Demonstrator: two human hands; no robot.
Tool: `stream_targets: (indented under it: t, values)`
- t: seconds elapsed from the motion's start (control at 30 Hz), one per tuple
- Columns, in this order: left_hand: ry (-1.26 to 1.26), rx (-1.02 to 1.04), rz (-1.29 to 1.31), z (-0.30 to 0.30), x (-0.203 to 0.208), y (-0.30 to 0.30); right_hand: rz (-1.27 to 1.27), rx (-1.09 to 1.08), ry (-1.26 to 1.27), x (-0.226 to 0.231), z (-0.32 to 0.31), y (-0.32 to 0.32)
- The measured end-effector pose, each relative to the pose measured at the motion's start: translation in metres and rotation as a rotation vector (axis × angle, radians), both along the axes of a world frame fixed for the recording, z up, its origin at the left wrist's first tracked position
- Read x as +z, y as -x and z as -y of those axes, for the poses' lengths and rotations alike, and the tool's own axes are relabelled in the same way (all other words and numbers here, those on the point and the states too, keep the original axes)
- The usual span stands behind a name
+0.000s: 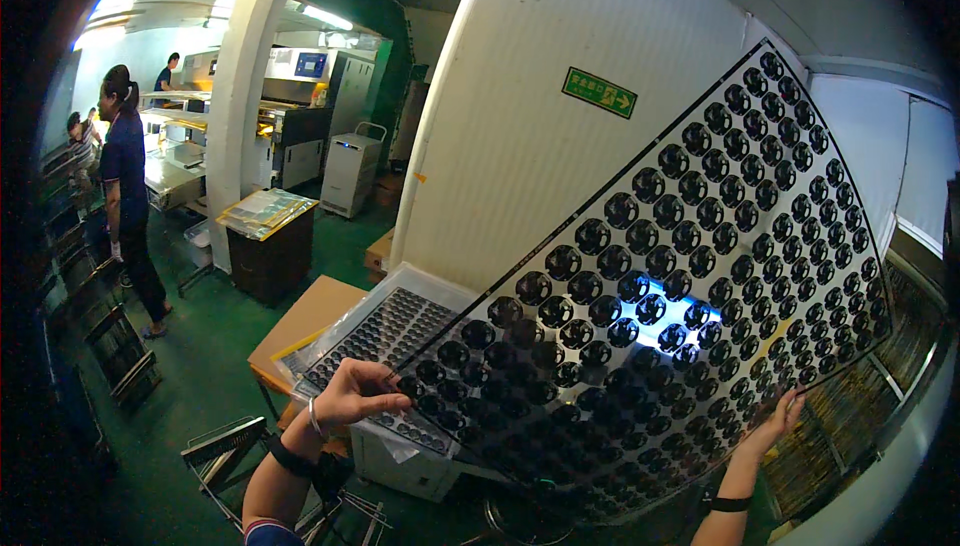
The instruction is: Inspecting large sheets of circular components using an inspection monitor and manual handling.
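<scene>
One sheet (655, 246) slants up between the hands in my head view: I see the left hand (352, 395) pinching its left corner, the right hand (772, 428) touching its lower right edge, pinching or not I cannot tell.

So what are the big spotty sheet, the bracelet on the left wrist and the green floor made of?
The sheet looks like glossy clear plastic film with black circles: it's see-through and shows bright reflections. The bracelet seems to be smooth metal, because it's silvery. The floor may be painted or coated, being evenly green; what's underneath I can't tell.
</scene>
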State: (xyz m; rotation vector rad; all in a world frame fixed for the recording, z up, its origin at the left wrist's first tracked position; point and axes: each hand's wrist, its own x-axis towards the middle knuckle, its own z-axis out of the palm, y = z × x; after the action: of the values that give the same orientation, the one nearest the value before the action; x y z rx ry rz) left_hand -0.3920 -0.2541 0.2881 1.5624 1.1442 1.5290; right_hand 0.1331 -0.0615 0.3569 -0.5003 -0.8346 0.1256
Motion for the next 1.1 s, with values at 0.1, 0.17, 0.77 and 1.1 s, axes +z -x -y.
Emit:
stream_targets:
  t: [0.1,0.17,0.77,1.1]
  values:
    - [0.013,-0.014,0.066,0.003,0.000,-0.002,-0.066,0.110,0.245,0.006,0.015,0.013]
    - [-0.007,-0.005,0.079,0.005,0.000,-0.002,-0.074,0.048,0.220,0.010,0.018,0.020]
    - [-0.028,0.070,0.028,0.018,0.002,-0.005,0.020,0.136,0.237,0.006,0.008,0.022]
    - [-0.025,0.103,0.081,0.031,0.011,-0.010,-0.042,0.261,0.158,0.001,-0.001,0.020]
